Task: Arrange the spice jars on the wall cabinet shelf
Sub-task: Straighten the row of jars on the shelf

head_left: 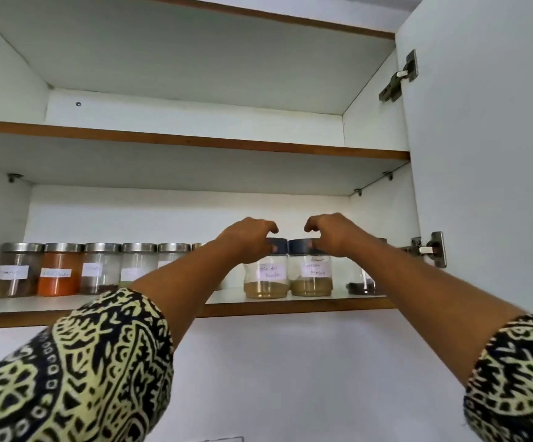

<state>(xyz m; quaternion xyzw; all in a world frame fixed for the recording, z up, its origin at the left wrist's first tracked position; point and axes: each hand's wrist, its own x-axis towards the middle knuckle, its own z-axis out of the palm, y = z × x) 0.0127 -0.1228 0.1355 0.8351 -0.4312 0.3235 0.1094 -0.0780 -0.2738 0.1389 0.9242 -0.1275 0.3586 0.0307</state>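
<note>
Open wall cabinet (195,59), door (482,154) swung out at right of frame, lower shelf (290,305) across the middle. A row of steel-lidded jars (58,269) stands mid-left, set back from the front edge. Two task jars stand touching at frame centre, close to that edge: left dark-lidded jar (266,277) and right dark-lidded jar (311,275). The left hand (249,242) curls over the left one's top and the right hand (332,236) over the right one's, each clamped from above on the dark lids (302,245) only, glass bodies unsupported. Likely risks: a loose lid twists or pops off on a lift and the jar drops off the shelf. A slide forward tips a jar over the near edge. The left forearm crosses in front of the steel-lidded row and could nudge it. The right forearm half hides a small dark-filled jar (362,285) at centre-right and could knock it. Overhead reach means weak control.
</note>
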